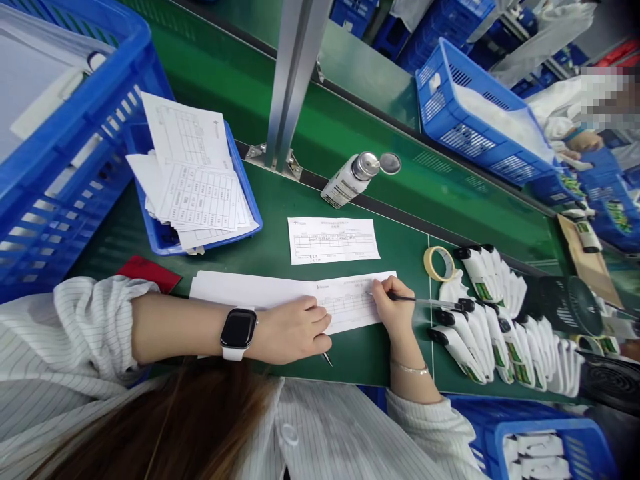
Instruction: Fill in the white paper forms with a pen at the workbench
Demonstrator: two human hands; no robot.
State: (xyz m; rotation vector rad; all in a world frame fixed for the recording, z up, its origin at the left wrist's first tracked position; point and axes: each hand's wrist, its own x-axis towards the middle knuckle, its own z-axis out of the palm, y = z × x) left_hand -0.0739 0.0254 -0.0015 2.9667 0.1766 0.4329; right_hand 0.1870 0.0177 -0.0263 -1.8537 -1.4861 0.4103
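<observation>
My right hand [395, 308] is closed around a pen [425, 302] with a clear barrel, its writing end over a printed form [350, 303]. My left hand [290, 330] rests palm down on the white papers [250, 285] and the form's left edge, fingers laid out and slightly bent. A pen tip [327, 359] pokes out beside that hand; the rest of it is hidden. Just above lies a second form [334, 241], with handwriting in its table.
A small blue tray [255, 217] of papers and a large blue crate [100, 153] stand left. Behind the forms are a pump bottle [345, 185] and a metal post [293, 87]. Tape [439, 264] and several white handheld devices [500, 333] lie right. A co-worker's hand [585, 141] shows far right.
</observation>
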